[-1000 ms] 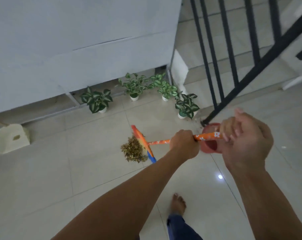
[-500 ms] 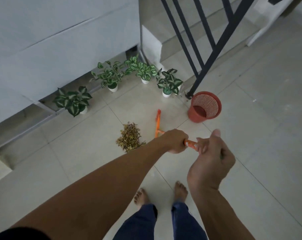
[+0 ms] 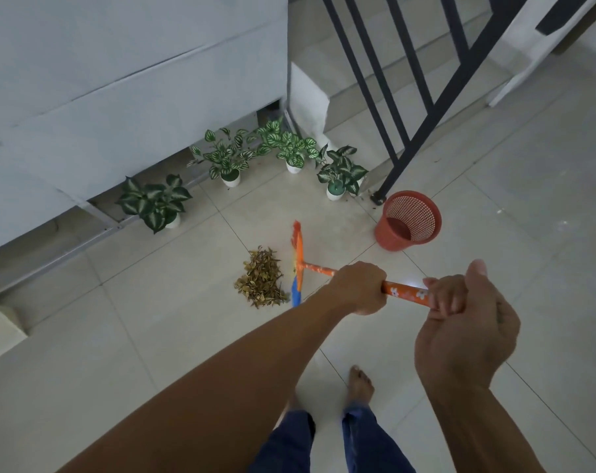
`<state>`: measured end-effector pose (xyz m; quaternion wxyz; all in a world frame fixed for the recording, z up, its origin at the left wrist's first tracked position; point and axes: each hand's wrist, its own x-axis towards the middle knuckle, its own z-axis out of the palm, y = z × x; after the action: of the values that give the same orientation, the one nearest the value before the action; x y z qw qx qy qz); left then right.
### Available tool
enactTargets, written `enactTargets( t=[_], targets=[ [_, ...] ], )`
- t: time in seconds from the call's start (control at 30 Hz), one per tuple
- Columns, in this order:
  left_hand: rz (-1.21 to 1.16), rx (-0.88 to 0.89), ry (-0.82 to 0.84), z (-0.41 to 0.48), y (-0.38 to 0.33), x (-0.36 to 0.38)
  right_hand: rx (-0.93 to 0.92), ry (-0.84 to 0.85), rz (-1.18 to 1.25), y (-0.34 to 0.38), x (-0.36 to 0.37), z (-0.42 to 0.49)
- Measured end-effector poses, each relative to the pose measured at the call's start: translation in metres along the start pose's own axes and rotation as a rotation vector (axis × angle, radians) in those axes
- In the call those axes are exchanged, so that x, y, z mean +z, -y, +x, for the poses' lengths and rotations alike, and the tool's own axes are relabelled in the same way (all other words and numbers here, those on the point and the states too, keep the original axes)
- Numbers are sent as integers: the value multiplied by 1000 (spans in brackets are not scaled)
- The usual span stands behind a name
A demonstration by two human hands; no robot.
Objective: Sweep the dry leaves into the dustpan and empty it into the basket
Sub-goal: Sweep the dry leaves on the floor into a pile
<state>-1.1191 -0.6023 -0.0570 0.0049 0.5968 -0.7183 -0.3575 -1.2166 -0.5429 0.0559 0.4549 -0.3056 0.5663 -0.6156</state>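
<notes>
Tiled floor (image 3: pixel 528 254). Orange broom (image 3: pixel 405 291): handle gripped by left hand (image 3: pixel 359 286) and right hand (image 3: pixel 460 322), fingers (image 3: pixel 443 297) curled round it; head just beside dry leaves (image 3: pixel 260 278), at their 3 o'clock. Red basket (image 3: pixel 387 233): at 2 o'clock of leaves, apart. Those leaves: one heap.

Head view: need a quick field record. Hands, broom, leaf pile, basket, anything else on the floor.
left hand: grips the broom handle partway down
right hand: grips the handle's upper end
broom: orange, head down at the pile's right side
dry leaves: one pile on the tiled floor
basket: red mesh, upright, apart from the pile, by the railing foot
dustpan: not in view
potted plants: four, along the wall
</notes>
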Motion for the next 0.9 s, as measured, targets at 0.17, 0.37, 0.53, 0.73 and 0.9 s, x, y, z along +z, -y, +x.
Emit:
enactTargets(
  t=[0.17, 0.37, 0.53, 0.73, 0.9],
  targets=[
    [-24, 3, 27, -8, 13, 16, -60, 109, -63, -19, 0, -15],
    [-58, -152, -19, -30, 58, 38, -9, 134, -57, -56, 15, -38],
    [-75, -154, -86, -35, 60, 34, 6, 161, -28, -49, 17, -36],
    [-90, -72, -158, -22, 26, 16, -44, 203, -36, -13, 5, -18],
    [-216, -115, -279, -18, 22, 14, -99, 299, -78, -9, 11, -11]
  ],
)
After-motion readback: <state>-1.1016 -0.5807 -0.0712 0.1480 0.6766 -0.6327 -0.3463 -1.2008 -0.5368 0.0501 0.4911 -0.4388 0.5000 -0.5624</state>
